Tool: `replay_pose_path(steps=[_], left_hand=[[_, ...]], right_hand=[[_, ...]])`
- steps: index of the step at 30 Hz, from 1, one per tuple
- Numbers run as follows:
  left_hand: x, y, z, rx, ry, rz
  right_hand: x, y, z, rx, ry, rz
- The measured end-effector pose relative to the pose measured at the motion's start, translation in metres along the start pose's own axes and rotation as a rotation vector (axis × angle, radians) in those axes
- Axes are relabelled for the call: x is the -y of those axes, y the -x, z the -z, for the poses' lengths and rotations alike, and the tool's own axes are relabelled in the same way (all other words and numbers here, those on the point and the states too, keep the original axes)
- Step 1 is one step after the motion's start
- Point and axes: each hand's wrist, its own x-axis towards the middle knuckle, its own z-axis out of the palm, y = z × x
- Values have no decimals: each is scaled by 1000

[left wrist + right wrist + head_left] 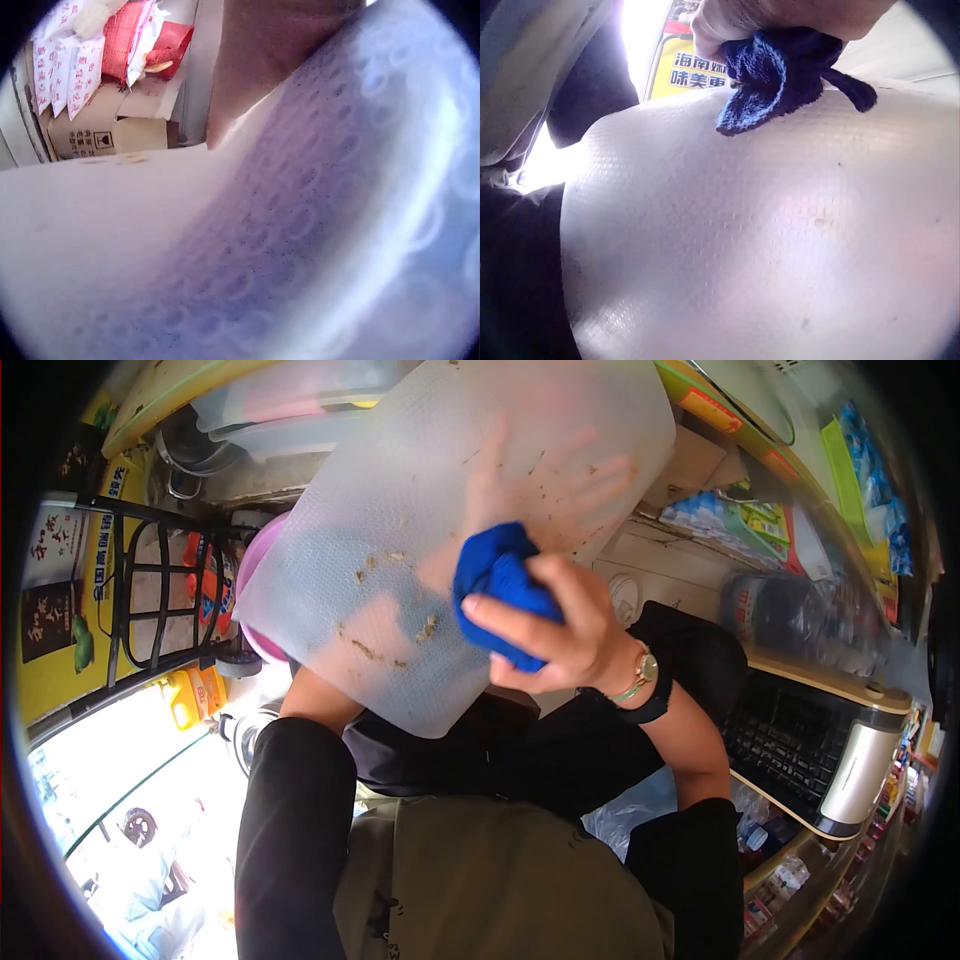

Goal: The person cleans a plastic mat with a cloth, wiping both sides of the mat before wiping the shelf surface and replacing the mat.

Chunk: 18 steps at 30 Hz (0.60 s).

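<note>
A translucent textured sheet (370,510) with brown crumbs on it slants across the head view. Behind it the left hand (545,475) shows through, fingers spread and straight, supporting the sheet from below; in the left wrist view part of that hand (277,52) is at the sheet's underside (300,217). The right hand (565,625) grips a bunched blue cloth (500,590) over the sheet's upper face. In the right wrist view the right hand (795,15) holds the cloth (757,82) at the far edge of the sheet (742,210).
A black wire rack (160,590) and a pink basin rim (258,560) are at the left. A keyboard (790,730) lies on a shelf at the right, near packaged goods (730,520). A cardboard box (142,131) and white packets (71,75) appear beyond the sheet.
</note>
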Motion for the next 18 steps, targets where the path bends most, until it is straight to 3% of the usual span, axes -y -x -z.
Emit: replay_pose_path(steps=[1,6,11,18], left_hand=[[-20,152,-32,-14,-16,5],[-14,128,-34,-80,-80,65],[-5,85,-34,-126,-152,115],[-10,59,-36,-197,-255,169]], right_hand=[[3,1,-6,5,39,55],[-10,9,-5,-43,202,19],[-22,3,0,-249,190,-151],[-46,3,9,-317,257,-342]])
